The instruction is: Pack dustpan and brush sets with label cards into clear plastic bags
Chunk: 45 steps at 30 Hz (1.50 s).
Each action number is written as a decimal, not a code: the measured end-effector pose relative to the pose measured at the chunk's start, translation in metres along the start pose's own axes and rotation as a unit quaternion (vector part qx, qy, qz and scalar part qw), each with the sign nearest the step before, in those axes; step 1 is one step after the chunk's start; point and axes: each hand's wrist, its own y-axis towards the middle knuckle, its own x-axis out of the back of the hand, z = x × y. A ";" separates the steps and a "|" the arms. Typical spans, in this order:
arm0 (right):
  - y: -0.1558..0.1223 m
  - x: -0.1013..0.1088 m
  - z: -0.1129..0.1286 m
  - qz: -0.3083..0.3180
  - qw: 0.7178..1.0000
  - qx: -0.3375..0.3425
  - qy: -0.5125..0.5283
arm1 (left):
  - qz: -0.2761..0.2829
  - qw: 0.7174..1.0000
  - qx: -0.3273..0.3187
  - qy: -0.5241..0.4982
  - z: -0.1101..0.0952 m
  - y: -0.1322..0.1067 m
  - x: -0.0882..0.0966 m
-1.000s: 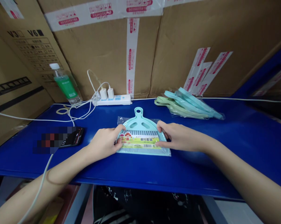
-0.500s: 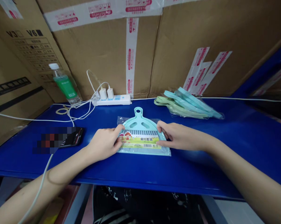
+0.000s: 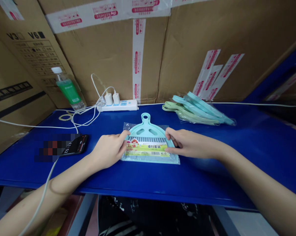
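A light blue mini dustpan set in a clear plastic bag [image 3: 149, 141] lies flat on the blue table [image 3: 248, 154], handle pointing away from me. A colourful paper label crosses its middle. My left hand [image 3: 108, 150] pinches the bag's left edge between thumb and fingers. My right hand [image 3: 187, 144] grips the right edge the same way. Both hands rest on the table.
A pile of bagged light blue and green dustpan sets [image 3: 199, 113] lies at the back right. A white power strip [image 3: 118, 105] with chargers and cables, a green-labelled bottle [image 3: 68, 88] and a phone [image 3: 75, 146] sit to the left. Cardboard boxes [image 3: 108, 55] wall the back.
My left hand has shifted slightly left on the bag's edge, uncovering more of its left corner. The rest has not moved.
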 end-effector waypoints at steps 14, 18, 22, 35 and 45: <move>0.001 0.002 0.002 -0.030 0.999 0.006 -0.031 | -0.010 1.000 0.000 0.006 0.002 0.000 -0.003; 0.002 0.002 0.002 -0.052 0.998 0.006 -0.035 | -0.019 1.000 -0.004 0.006 0.003 -0.001 -0.004; 0.002 0.001 0.002 -0.079 0.996 0.011 -0.040 | -0.025 1.000 -0.005 0.013 0.003 -0.001 -0.005; 0.002 0.003 0.002 -0.083 0.993 -0.019 -0.079 | -0.035 0.999 -0.009 0.016 0.004 -0.001 -0.005; 0.002 0.002 0.002 -0.071 0.993 -0.033 -0.092 | -0.021 1.000 -0.005 0.019 0.003 -0.001 -0.004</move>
